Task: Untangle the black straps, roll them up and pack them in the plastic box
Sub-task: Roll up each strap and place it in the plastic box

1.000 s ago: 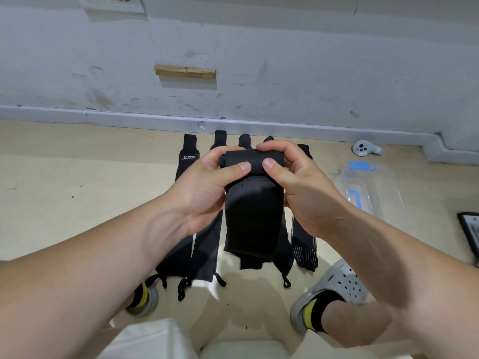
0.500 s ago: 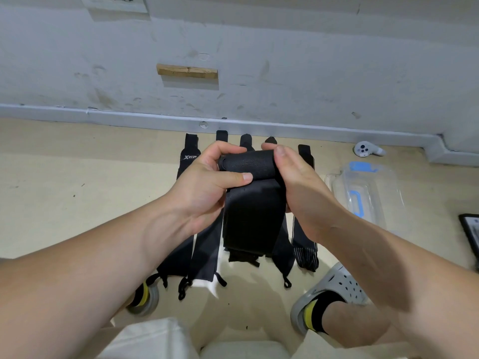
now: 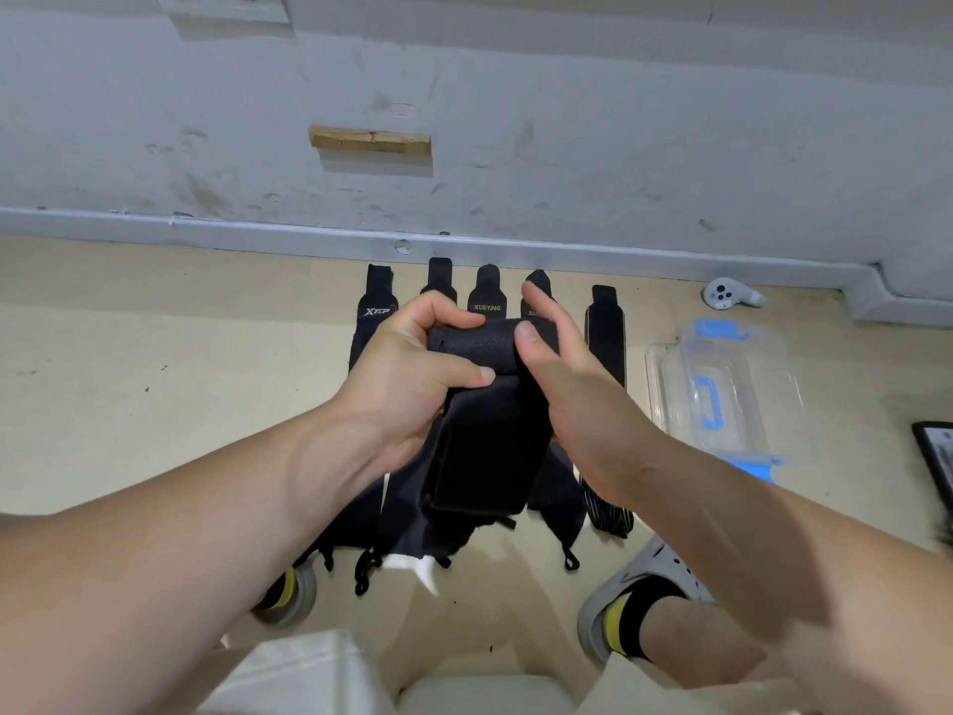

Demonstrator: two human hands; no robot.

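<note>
I hold a wide black strap [image 3: 485, 436] in the air, its top wound into a roll and its tail hanging down. My left hand [image 3: 412, 374] grips the left end of the roll, thumb across its underside. My right hand [image 3: 562, 384] is at the roll's right end, thumb on the roll and fingers straightened above it. Below, several black straps [image 3: 604, 338] lie side by side on the floor, partly hidden by my hands. The clear plastic box [image 3: 773, 384] with blue clips sits open on the floor to the right.
A grey wall and skirting run across the back. A white controller [image 3: 727, 294] lies by the skirting at the right. A dark framed object [image 3: 936, 456] lies at the right edge. My feet in grey clogs [image 3: 624, 596] stand at either side below the straps.
The roll has grown and the hanging tail has shortened. My right hand's fingers have lifted off the top of the roll and straightened; the left hand keeps its grip.
</note>
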